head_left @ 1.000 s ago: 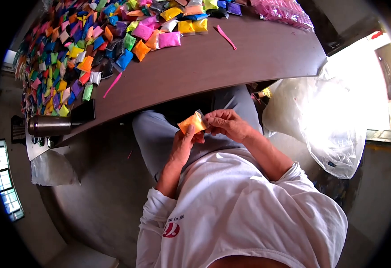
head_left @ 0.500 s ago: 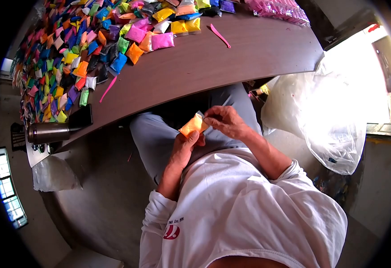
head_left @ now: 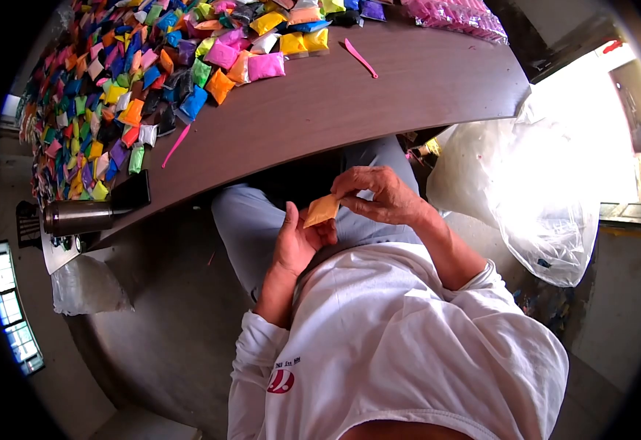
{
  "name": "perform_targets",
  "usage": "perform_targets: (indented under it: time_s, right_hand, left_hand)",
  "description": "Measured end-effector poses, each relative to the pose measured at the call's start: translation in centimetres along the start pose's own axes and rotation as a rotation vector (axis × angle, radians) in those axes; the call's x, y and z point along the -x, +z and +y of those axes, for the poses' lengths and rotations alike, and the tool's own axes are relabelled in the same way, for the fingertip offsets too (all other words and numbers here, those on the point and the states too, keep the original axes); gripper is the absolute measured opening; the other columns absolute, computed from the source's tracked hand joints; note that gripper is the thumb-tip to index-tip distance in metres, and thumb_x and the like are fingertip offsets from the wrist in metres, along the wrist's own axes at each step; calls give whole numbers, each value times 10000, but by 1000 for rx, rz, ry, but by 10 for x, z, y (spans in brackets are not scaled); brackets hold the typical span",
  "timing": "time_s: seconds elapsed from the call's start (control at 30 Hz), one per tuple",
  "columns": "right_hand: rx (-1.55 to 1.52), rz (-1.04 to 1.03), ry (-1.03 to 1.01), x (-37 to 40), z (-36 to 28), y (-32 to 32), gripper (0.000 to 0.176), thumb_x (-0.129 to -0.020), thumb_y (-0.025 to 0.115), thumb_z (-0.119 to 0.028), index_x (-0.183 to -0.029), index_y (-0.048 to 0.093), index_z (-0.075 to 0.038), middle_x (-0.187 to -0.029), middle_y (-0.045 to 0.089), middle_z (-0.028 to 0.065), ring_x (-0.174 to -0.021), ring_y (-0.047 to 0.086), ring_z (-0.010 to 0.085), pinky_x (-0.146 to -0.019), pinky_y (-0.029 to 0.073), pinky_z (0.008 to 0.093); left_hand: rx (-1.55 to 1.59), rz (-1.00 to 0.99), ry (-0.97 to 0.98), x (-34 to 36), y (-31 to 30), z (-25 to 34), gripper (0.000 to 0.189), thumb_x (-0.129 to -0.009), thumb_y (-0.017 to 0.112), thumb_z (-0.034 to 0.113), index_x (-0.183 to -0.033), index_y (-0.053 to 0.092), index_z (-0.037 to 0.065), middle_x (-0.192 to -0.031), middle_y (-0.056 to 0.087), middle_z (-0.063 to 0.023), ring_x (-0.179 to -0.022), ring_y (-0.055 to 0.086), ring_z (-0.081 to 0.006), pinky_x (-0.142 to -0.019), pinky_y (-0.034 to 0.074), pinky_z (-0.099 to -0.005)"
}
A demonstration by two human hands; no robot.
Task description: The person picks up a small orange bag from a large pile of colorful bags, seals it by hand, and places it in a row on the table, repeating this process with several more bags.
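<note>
A small orange packet (head_left: 322, 210) is held over my lap, its right end pinched between the thumb and fingers of my right hand (head_left: 380, 195). Below and to the left of it, my left hand (head_left: 300, 240) lies palm up with the thumb stretched away and the fingers loosely curled. Those fingertips are right at the packet's lower edge and partly hidden behind it. Both hands are just in front of the table's near edge, above my grey trousers (head_left: 243, 220).
Many colourful packets (head_left: 221, 55) cover the left of the brown table (head_left: 408, 88). Two pink plastic tools (head_left: 361, 59) lie on it, with pink packages (head_left: 459, 18) at the back. A metal cylinder (head_left: 78, 218) is at the left corner. Clear plastic bags (head_left: 474, 169) hang at right.
My left thumb has let go of the packet and swung up, opening the hand. The packet has turned and shifted slightly right, still in my right hand's pinch.
</note>
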State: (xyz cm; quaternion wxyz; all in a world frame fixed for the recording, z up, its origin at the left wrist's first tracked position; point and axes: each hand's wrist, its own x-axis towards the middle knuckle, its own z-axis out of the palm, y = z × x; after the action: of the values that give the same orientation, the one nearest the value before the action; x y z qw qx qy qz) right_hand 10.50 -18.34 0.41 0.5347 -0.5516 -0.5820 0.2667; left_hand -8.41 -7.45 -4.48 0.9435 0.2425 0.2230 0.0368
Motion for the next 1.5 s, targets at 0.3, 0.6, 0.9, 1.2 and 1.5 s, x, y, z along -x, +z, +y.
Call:
perform_targets:
  time_s: [0.3, 0.6, 0.9, 1.2, 1.5]
  right_hand:
    - [-634, 305, 476, 10, 2, 23, 238, -870, 622, -195, -984, 609, 13, -860, 621, 55, -752, 599, 99, -675, 508, 224]
    - [-487, 82, 661, 17, 5, 27, 343, -904, 558, -317, -957, 617, 17, -774, 624, 36, -647, 587, 93, -552, 483, 217]
    - [-318, 74, 689, 11, 10, 25, 208, -884, 587, -179, -911, 629, 23, -697, 618, 34, -587, 565, 82, -518, 471, 213]
    - [-301, 60, 727, 8, 6, 23, 198, -848, 634, -174, -892, 634, 20, -695, 615, 43, -611, 565, 93, -543, 475, 224]
    - [-284, 49, 695, 6, -4, 27, 165, -816, 661, -131, -837, 628, 30, -716, 619, 51, -650, 555, 106, -605, 474, 249]
  left_hand:
    - [-244, 127, 182, -5, 8, 0, 438, -877, 555, 419, -1095, 542, 40, -806, 594, -59, -707, 572, -145, -640, 482, -262]
    - [-380, 253, 256, -4, 3, -1, 432, -878, 557, 426, -1074, 545, 40, -787, 569, -24, -656, 535, -93, -597, 449, -217]
    - [-490, 230, 209, -3, 2, 0, 437, -863, 583, 420, -1075, 537, 40, -789, 565, -20, -677, 544, -95, -615, 458, -222]
    - [-438, 189, 197, -7, 5, -2, 429, -850, 608, 403, -1087, 541, 51, -830, 579, -25, -701, 558, -103, -638, 469, -227]
    - [-394, 204, 195, -9, 1, -7, 441, -828, 635, 405, -1079, 552, 52, -856, 591, -25, -706, 569, -102, -651, 480, -227]
